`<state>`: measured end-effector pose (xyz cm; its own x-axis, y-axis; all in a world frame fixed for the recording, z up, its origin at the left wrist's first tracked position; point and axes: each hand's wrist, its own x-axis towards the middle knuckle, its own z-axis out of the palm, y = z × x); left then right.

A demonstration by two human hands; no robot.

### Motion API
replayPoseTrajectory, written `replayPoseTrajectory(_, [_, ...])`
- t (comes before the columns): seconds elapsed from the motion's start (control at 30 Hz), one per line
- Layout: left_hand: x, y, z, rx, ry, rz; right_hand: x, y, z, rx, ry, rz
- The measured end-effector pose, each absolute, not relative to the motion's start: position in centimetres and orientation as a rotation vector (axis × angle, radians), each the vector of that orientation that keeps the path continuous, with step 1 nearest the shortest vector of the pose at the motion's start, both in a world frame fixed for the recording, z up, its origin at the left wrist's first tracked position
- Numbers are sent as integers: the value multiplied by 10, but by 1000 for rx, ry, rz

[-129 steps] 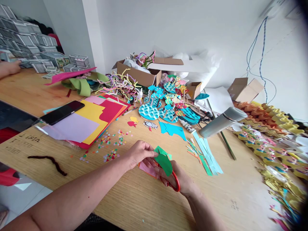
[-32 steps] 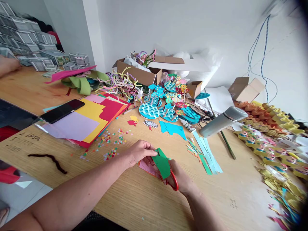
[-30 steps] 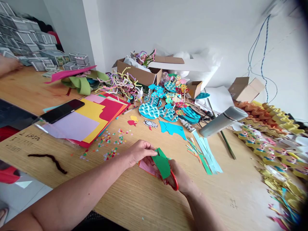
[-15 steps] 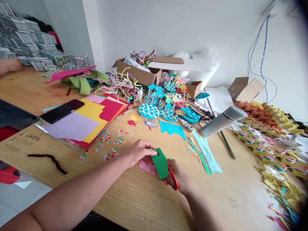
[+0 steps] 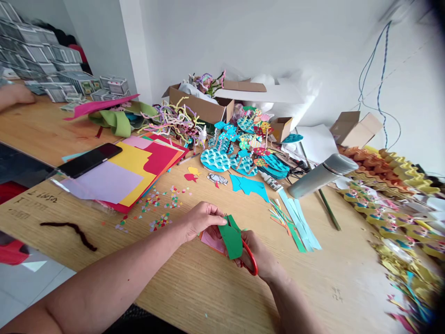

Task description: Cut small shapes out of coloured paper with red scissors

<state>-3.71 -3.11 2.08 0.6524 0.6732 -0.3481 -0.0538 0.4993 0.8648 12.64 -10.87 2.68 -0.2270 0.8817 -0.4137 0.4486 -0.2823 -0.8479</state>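
Over the near side of the worktop (image 5: 194, 287), we had both hands close together. Our right hand (image 5: 261, 254) had its fingers curled round the red-handled scissors (image 5: 256, 267), some of them hidden from us; our left hand (image 5: 203, 221) pinched the green paper (image 5: 233, 243) by its upper left edge. In our judgement the scissors could have nicked our left fingers, since the blade tips (image 5: 226, 216) poked out just beside them. The cut could also have strayed, because the bent paper covered much of the blades. That paper was between our hands, its long axis slanting from a far, left end at our pinch to a near, right end beside the scissors' handle. The tips pointed away from us, slightly leftward.
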Motion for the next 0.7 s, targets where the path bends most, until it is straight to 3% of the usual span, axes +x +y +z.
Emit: replayPoseTrajectory(0.7, [-37, -32, 23, 942, 741, 481, 124, -109, 34, -1584, -1624, 1489])
